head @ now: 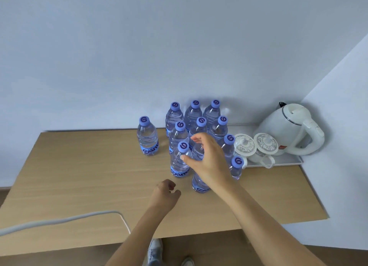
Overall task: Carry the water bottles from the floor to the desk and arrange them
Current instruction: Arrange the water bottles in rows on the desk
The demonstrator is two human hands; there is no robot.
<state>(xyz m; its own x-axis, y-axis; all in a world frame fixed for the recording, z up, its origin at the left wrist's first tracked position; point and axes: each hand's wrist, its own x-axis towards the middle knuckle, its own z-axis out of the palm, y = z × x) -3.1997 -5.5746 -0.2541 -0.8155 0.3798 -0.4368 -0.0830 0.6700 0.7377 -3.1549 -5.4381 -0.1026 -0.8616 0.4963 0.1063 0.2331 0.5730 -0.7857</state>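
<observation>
A pale wall stands behind the wooden tabletop (79,176), which fills the corner of the room. On its right end lies a white tray (294,162) with a kettle (288,128) and two lidded cups (254,146). The bottles (196,116) stand upright in a tight group at the back, near the wall and just beside the tray. One bottle (147,136) stands alone to the left, apart from the others.

I judge that I am now in the arranging step, with many bottles already on the tabletop. To do it well, I think I should take a bottle at the shoulder, below the cap, and lift it a little instead of sliding it, because the neighbours touch and one push can knock down several. The rows should be straight, and the lone bottle on the left should join them. I must also keep away from the cups on the right.

My right hand (209,162) reaches over the front of the group. Its fingers are spread and curved around the top of a front bottle (199,184); the thumb tip lies against the neighbour bottle (179,162). I cannot tell if the grip is really closed, since the hand hides the cap. My left hand (166,194) hovers low over the tabletop with loosely curled fingers and holds nothing.
</observation>
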